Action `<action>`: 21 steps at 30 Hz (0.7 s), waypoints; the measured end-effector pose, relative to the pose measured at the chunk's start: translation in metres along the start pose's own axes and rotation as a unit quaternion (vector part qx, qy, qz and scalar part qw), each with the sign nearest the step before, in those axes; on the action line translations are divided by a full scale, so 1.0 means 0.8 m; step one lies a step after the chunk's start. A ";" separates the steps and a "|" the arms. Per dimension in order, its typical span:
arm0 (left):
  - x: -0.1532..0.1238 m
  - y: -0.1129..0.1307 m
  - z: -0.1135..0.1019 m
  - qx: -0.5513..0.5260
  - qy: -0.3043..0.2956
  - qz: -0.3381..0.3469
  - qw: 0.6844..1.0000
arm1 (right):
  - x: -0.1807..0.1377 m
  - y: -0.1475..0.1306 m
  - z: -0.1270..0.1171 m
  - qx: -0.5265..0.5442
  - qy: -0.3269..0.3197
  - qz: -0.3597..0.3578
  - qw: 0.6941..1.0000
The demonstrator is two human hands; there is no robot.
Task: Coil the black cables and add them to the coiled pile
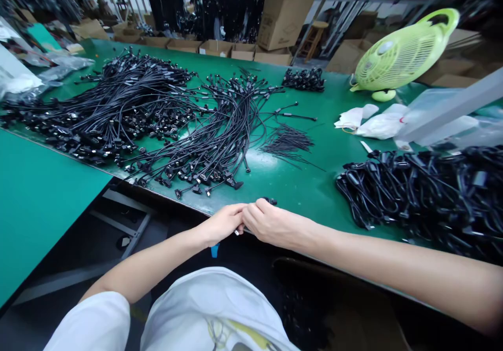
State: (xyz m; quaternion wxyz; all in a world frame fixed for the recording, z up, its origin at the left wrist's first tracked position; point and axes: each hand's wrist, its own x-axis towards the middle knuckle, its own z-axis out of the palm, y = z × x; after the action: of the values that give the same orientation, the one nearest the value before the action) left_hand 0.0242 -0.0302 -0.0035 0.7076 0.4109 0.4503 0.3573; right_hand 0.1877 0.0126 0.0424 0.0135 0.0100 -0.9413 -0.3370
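My left hand [225,223] and my right hand [264,222] meet at the table's front edge, fingers closed together. Both are pinched on a black cable [271,201]; a dark end of it pokes out beyond my right hand, and a small pale tip shows beneath the fingers. Most of the cable is hidden by my hands. Just beyond them lies a loose pile of black cables [220,131] with connectors at both ends. To its right is a small heap of thin black ties [290,140].
A larger cable pile [129,94] covers the table's left. Bundled, coiled cables [424,188] lie at right, with a smaller stack [304,79] at the back. A green fan [404,55], white plastic bags [381,123] and a slanted grey post [456,107] stand at far right.
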 end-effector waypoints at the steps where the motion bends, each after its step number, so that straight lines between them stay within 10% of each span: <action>1: -0.001 0.004 0.003 -0.004 0.011 0.013 1.000 | 0.001 0.002 0.005 0.003 0.004 0.022 1.000; 7: 0.012 0.016 0.009 -0.159 0.097 0.077 0.979 | 0.020 0.005 0.028 0.134 0.091 0.260 0.952; 11: 0.014 0.019 -0.005 -0.129 0.138 0.167 0.968 | 0.032 -0.011 0.027 0.382 0.138 0.453 0.794; 15: -0.013 0.023 -0.020 0.121 0.124 0.286 0.942 | 0.023 -0.017 0.037 0.602 0.109 0.462 0.642; 21: -0.013 0.004 -0.021 0.163 0.053 0.181 0.968 | 0.015 -0.014 0.020 0.525 0.166 0.502 0.667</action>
State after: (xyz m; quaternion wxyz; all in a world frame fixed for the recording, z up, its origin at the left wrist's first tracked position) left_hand 0.0048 -0.0337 -0.0009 0.5295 0.5761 0.4573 0.4227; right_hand 0.1755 0.0139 0.0234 0.3294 -0.4024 -0.8075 0.2784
